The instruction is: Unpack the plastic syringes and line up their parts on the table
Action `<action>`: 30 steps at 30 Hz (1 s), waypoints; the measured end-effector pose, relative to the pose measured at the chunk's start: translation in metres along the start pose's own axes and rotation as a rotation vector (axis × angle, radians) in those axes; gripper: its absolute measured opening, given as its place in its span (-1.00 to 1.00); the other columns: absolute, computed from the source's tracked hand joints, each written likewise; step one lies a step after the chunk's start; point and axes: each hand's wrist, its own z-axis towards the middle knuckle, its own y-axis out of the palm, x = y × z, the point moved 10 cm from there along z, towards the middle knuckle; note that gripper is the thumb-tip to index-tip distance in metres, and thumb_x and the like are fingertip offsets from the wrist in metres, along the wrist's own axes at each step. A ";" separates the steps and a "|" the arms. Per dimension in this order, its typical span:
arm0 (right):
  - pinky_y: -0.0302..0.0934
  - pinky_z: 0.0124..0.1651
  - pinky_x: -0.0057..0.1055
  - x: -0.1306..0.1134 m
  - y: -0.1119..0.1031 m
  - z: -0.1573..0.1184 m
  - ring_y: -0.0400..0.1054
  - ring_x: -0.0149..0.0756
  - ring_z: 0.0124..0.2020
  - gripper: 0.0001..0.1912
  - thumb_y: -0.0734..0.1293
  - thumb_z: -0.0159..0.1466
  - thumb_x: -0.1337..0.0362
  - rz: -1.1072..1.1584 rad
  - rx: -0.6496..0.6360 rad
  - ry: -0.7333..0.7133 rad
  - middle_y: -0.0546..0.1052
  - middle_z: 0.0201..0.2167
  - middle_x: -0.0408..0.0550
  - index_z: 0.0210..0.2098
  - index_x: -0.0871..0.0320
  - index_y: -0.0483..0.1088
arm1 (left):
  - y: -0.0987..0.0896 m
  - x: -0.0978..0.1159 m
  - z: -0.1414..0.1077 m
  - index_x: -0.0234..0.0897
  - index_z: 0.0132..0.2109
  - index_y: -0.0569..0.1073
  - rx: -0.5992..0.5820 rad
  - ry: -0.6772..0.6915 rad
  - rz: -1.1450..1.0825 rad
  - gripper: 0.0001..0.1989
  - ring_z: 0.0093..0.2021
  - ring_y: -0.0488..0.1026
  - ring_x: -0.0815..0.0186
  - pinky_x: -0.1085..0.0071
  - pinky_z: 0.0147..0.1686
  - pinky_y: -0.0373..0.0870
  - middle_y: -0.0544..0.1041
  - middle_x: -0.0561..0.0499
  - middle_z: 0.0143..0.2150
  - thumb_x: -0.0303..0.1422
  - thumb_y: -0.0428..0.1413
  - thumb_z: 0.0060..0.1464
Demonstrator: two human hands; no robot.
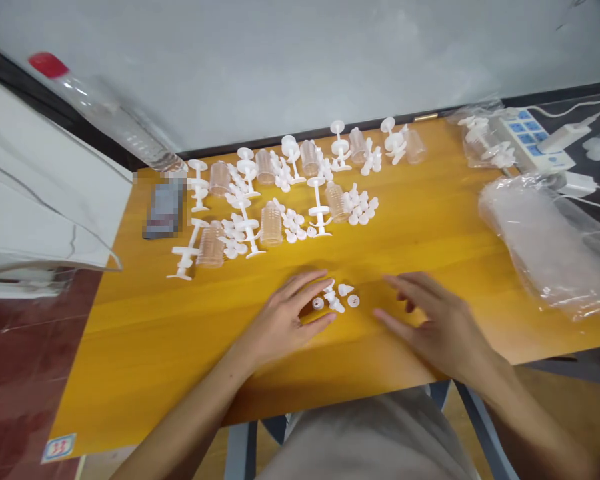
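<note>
Several small white plastic pieces (334, 299) lie in a loose group on the yellow table (180, 347), between my hands. My left hand (287, 313) is at the left side of this group, fingers apart and curved around its edge, with nothing held. To the right, my right hand (430, 313) hovers with fingers spread, apart from the pieces and holding nothing. Beyond my hands, two rows of sets stand or lie on the table: white plungers (319, 210), clear ribbed cylinders (271, 223) and small white nozzles (363, 205).
A bottle with a red cap (115, 120) leans at the back left, near a dark phone-like object (164, 210). On the right are a large plastic bag (550, 247), a smaller bag of white parts (485, 143) and a power strip (533, 137) with cables.
</note>
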 end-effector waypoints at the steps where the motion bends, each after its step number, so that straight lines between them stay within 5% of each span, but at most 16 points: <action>1: 0.51 -0.05 -0.16 -0.007 0.024 0.004 0.53 -0.16 -0.12 -0.56 0.43 0.33 0.15 -0.037 -0.099 -0.097 0.54 0.01 0.04 0.19 -0.02 0.45 | -0.003 -0.002 -0.007 -0.11 0.32 0.37 0.018 -0.030 0.026 -0.46 0.28 0.43 0.11 0.11 0.27 0.42 0.45 -0.15 0.29 -0.28 0.26 0.24; 5: 0.50 -0.06 -0.14 -0.008 0.079 0.017 0.53 -0.13 -0.10 -0.49 0.37 0.38 0.22 -0.105 -0.247 -0.228 0.51 0.04 0.10 0.30 0.06 0.31 | -0.004 -0.006 -0.027 -0.16 0.26 0.42 0.107 -0.080 0.098 -0.54 0.14 0.51 0.13 0.11 0.17 0.49 0.55 -0.14 0.12 -0.33 0.26 0.24; 9: 0.44 -0.18 -0.28 -0.006 0.092 0.021 0.49 -0.25 -0.28 -0.82 0.32 0.40 0.34 -0.092 -0.269 -0.265 0.54 -0.18 0.03 -0.02 0.13 0.46 | -0.002 -0.009 -0.029 -0.15 0.07 0.54 0.129 -0.090 0.021 -0.76 -0.07 0.57 0.28 0.30 -0.01 0.54 0.60 -0.05 -0.05 -0.44 0.18 0.29; 13: 0.40 -0.21 -0.37 -0.008 0.077 0.024 0.48 -0.32 -0.29 -0.88 0.29 0.41 0.38 -0.009 -0.280 -0.271 0.55 -0.21 -0.01 -0.17 0.13 0.48 | -0.028 -0.009 -0.015 -0.16 -0.05 0.58 0.146 -0.150 -0.037 -0.86 -0.14 0.59 0.34 0.42 -0.11 0.54 0.61 -0.01 -0.11 -0.43 0.21 0.27; 16: 0.40 -0.20 -0.40 0.000 0.031 0.051 0.49 -0.35 -0.28 -0.87 0.32 0.42 0.29 -0.002 -0.183 -0.228 0.59 -0.15 -0.03 -0.16 0.09 0.53 | -0.058 0.001 0.016 -0.18 -0.08 0.59 0.177 -0.124 -0.043 -0.89 -0.18 0.59 0.35 0.45 -0.18 0.53 0.63 -0.01 -0.15 -0.41 0.22 0.26; 19: 0.37 -0.20 -0.40 0.029 -0.037 0.112 0.51 -0.34 -0.29 -0.85 0.40 0.35 0.19 -0.125 -0.011 -0.097 0.63 -0.19 -0.04 -0.21 0.10 0.59 | -0.080 0.015 0.080 -0.19 -0.05 0.60 0.197 -0.049 -0.006 -0.86 -0.25 0.56 0.38 0.44 -0.19 0.50 0.65 0.02 -0.21 -0.36 0.23 0.25; 23: 0.27 -0.16 -0.34 0.092 -0.121 0.213 0.48 -0.36 -0.31 -0.63 0.43 0.26 0.12 -0.481 0.164 0.291 0.64 -0.28 -0.01 -0.06 0.25 0.63 | -0.075 0.029 0.220 -0.29 -0.10 0.63 0.150 0.047 0.089 -0.83 -0.26 0.54 0.43 0.49 -0.16 0.45 0.66 0.08 -0.25 -0.34 0.20 0.23; 26: 0.21 -0.10 -0.36 0.131 -0.143 0.274 0.49 -0.36 -0.15 -0.54 0.43 0.19 0.13 -0.631 0.093 0.462 0.64 -0.15 0.01 -0.06 0.37 0.60 | -0.043 0.035 0.334 -0.36 -0.06 0.62 0.081 0.090 0.133 -0.74 -0.18 0.54 0.48 0.55 -0.17 0.37 0.66 0.11 -0.18 -0.33 0.11 0.23; 30: 0.22 -0.08 -0.39 0.177 -0.132 0.314 0.50 -0.35 -0.11 -0.58 0.42 0.17 0.18 -0.690 -0.080 0.539 0.65 -0.26 0.00 -0.09 0.38 0.60 | 0.022 0.024 0.446 -0.37 -0.08 0.56 -0.031 0.053 0.348 -0.72 0.00 0.51 0.48 0.47 -0.11 0.29 0.65 0.10 -0.02 -0.33 0.03 0.22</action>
